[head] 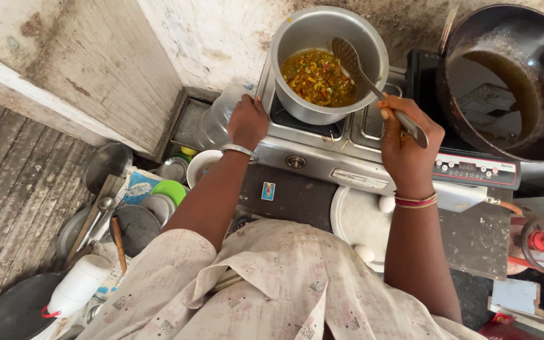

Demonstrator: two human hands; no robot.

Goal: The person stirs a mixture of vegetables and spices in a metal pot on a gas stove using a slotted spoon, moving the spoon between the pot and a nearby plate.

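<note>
The right hand (407, 141) is closed around the handle of a metal slotted ladle (373, 82). The ladle's perforated bowl rests inside the steel pot (328, 60), at the pot's right side, above the food. The pot stands on the left burner of a steel gas stove (322, 145) at the far centre of the scene and holds a chopped vegetable mixture (318, 78) in yellow, green and red.

The left hand (247, 119) rests at the near-left side of the pot, fingers curled against the pot's outer wall or the stove edge; which of the two cannot be told, and no object is visibly gripped. A metal bangle (239, 150) sits on the left wrist; coloured bangles (415, 201) sit on the right wrist.

To the right of the stove, a large dark wok (511, 75) containing brown liquid stands on an induction cooker (473, 167). A round white board (354, 220) with two small white balls lies on the desk (473, 239) just near of the stove. On the floor at near left lie steel plates, a green bowl (169, 190), a dark flat pan (135, 228) and a white plastic bottle (80, 284).
</note>
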